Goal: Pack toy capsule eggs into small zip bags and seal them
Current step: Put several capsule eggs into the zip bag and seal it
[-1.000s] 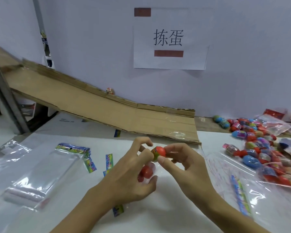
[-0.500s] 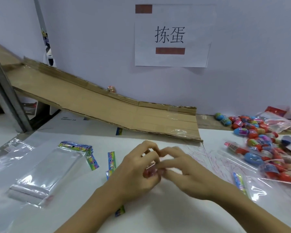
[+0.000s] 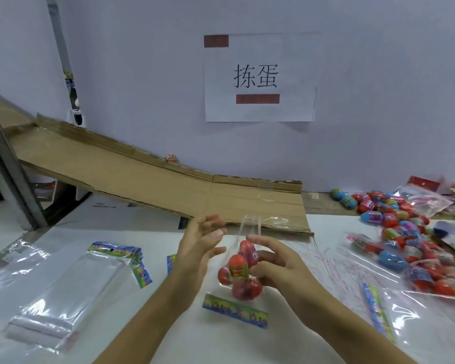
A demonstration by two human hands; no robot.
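- Right hand [image 3: 276, 261] fingers curled round a clear zip bag [image 3: 243, 274] with several red capsule eggs [image 3: 238, 266] inside, held just above the table [image 3: 168, 334].
- Left hand [image 3: 200, 245] just beside the bag, fingers loose and apart, gripping nothing.
- Bag mouth looks unsealed, standing up between both hands.
- Risk: grip is one-sided, so the bag may tip and eggs spill before sealing.
- Loose egg pile [image 3: 405, 232] lies well right of the right hand.

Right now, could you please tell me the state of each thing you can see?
small zip bag: held, holding red eggs, top unsealed
right hand: grips the bag
left hand: open, beside the bag
stack of empty bags: flat, unfilled
loose eggs: piled, unpacked
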